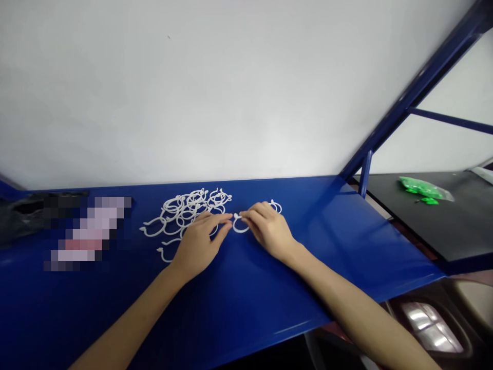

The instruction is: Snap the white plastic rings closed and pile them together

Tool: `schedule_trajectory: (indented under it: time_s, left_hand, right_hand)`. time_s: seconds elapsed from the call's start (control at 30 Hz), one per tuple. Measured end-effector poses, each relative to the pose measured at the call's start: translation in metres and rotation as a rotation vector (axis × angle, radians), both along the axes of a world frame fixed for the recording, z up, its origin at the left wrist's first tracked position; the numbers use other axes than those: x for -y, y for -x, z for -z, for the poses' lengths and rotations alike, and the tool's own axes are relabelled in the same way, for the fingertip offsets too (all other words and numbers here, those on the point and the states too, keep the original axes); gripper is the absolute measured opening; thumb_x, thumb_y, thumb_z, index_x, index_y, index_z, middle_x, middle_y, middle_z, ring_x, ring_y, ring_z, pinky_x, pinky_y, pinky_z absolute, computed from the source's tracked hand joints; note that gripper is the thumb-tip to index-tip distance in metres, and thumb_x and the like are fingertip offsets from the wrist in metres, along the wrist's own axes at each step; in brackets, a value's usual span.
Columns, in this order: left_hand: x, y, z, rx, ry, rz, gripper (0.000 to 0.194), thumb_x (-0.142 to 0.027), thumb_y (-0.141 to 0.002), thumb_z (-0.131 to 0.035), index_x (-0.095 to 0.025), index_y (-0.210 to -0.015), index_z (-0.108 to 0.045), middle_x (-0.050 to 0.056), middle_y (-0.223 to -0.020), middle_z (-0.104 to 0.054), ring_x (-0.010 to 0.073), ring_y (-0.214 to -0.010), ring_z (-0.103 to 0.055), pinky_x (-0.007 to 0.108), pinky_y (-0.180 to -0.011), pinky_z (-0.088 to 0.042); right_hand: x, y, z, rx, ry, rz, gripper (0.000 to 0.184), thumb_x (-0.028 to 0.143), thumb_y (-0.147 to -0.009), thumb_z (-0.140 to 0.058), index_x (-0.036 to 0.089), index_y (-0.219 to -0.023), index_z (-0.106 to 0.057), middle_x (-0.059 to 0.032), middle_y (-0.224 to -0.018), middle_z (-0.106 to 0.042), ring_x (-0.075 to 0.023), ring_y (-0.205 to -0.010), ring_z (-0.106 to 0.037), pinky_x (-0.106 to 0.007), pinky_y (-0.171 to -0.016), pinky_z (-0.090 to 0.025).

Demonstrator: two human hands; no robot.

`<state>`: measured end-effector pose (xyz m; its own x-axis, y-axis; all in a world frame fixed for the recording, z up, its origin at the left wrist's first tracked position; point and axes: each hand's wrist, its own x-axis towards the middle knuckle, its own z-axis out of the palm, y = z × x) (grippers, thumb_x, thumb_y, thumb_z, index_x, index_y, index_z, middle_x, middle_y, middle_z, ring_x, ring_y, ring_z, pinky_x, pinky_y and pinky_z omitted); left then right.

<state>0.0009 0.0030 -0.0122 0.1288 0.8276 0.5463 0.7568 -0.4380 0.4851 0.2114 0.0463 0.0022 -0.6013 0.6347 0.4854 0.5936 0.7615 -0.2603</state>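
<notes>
My right hand (267, 228) is closed in a pinch on a white plastic shower curtain ring (241, 230), its thumb and forefinger at the ring's upper side. Just left of that ring, my left hand (203, 237) has its fingers stretched toward it, with a narrow gap between thumb and fingertips and nothing visible between them. A loose heap of similar white curtain rings (169, 218) lies beyond and to the left of my left hand, partly hidden by it. Behind my right hand another white ring (278, 206) shows in part.
The blue shelf (246, 303) carries all of this against a white wall (231, 92). A blurred-out pack (88, 231) and black plastic (19, 218) lie at left. Blue metal posts (366, 172) rise at right, beside a black surface (435, 221) with a green-filled bag (423, 188).
</notes>
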Motion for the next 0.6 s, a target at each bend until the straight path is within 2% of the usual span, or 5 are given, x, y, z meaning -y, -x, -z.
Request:
schedule_trajectory:
  time_s: [0.13, 0.27, 0.37, 0.47, 0.6]
  left_hand:
    - [-0.015, 0.013, 0.006, -0.209, -0.079, -0.159, 0.025, -0.030, -0.095, -0.052, -0.020, -0.110, -0.069, 0.009, -0.106, -0.073, 0.0284, -0.106, -0.061, 0.048, -0.095, -0.050]
    - [-0.033, 0.023, 0.008, -0.377, -0.123, -0.248, 0.028, -0.030, -0.094, -0.051, -0.018, -0.109, -0.071, 0.014, -0.114, -0.070, 0.0331, -0.109, -0.055, 0.051, -0.093, -0.046]
    - [-0.045, 0.023, 0.011, -0.420, -0.108, -0.243, 0.022, -0.030, -0.091, -0.054, -0.020, -0.097, -0.073, 0.013, -0.108, -0.071, 0.0320, -0.104, -0.055, 0.049, -0.089, -0.046]
    - [-0.052, 0.022, 0.010, -0.410, -0.087, -0.250, 0.019, -0.028, -0.090, -0.054, -0.021, -0.084, -0.070, 0.010, -0.099, -0.071, 0.0296, -0.096, -0.055, 0.046, -0.085, -0.045]
    - [-0.043, 0.017, 0.001, -0.390, -0.118, -0.250, 0.016, -0.028, -0.091, -0.054, -0.022, -0.082, -0.066, 0.008, -0.093, -0.072, 0.0294, -0.093, -0.055, 0.045, -0.083, -0.043]
  right_hand:
    - [-0.023, -0.019, 0.004, 0.114, -0.040, 0.314, 0.027, 0.023, -0.102, -0.045, 0.020, -0.114, -0.070, -0.0136, -0.102, -0.066, -0.0271, -0.094, -0.053, -0.039, -0.080, -0.050]
    - [-0.036, -0.033, 0.007, 0.180, -0.015, 0.449, 0.029, 0.021, -0.098, -0.053, 0.015, -0.123, -0.066, -0.0170, -0.104, -0.066, -0.0312, -0.099, -0.052, -0.043, -0.084, -0.050]
    - [-0.035, -0.033, 0.006, 0.133, -0.025, 0.452, 0.030, 0.026, -0.099, -0.053, 0.014, -0.122, -0.067, -0.0172, -0.106, -0.066, -0.0325, -0.103, -0.050, -0.045, -0.088, -0.049]
    - [-0.028, -0.028, 0.003, 0.086, -0.035, 0.388, 0.028, 0.028, -0.099, -0.053, 0.014, -0.118, -0.068, -0.0164, -0.106, -0.067, -0.0319, -0.104, -0.050, -0.046, -0.089, -0.050]
    - [-0.016, -0.017, 0.002, -0.013, 0.007, 0.229, 0.026, 0.030, -0.100, -0.053, 0.017, -0.116, -0.069, -0.0136, -0.104, -0.069, -0.0284, -0.102, -0.053, -0.043, -0.092, -0.049]
